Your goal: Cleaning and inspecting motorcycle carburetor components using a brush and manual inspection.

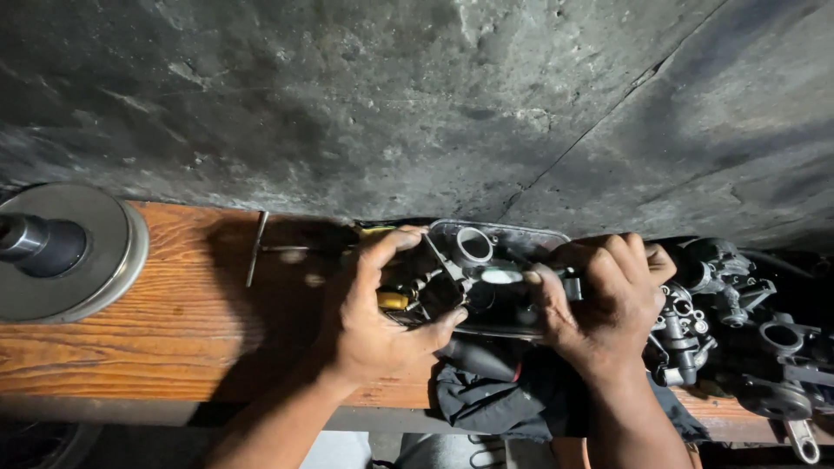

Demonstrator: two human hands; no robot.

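A dark carburetor (473,282) is gripped between left hand (382,304) and right hand (608,300) above the wooden worktop (174,321); black cloth (495,395) beneath, carburetor parts (738,321) right of hands.

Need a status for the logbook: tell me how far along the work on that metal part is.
Done: it seems little; nothing shows a finished step. In hand: left hand and right hand both grip the dark metal part over a clear tray. Left: more similar parts wait at right, a T-handle tool lies untouched on the wooden bench.
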